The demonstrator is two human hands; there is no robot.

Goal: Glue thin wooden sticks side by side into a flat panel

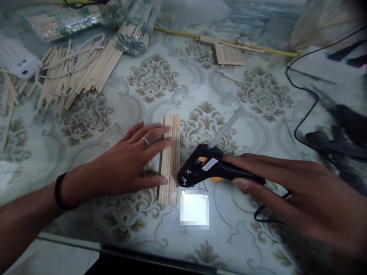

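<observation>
A narrow panel of thin wooden sticks [172, 164] lies side by side on the patterned tabletop. My left hand [134, 158], with fingers apart, rests its fingertips on the panel's left part. My right hand [298, 191] grips the handle of a black hot glue gun [212, 164]. The gun's nozzle is at the panel's right edge, near its lower end. A translucent glue stick [226, 128] juts up from the back of the gun. Some fingers of my right hand are hidden behind the handle.
Loose sticks [100, 72] and a white power strip [18, 61] with a cable lie at the left. Plastic-wrapped stick bundles [137, 28] are at the back. A small square wooden panel [229, 54] lies beyond, near a yellow rod [275, 50]. Pliers [341, 110] and a black cord [295, 122] are at the right.
</observation>
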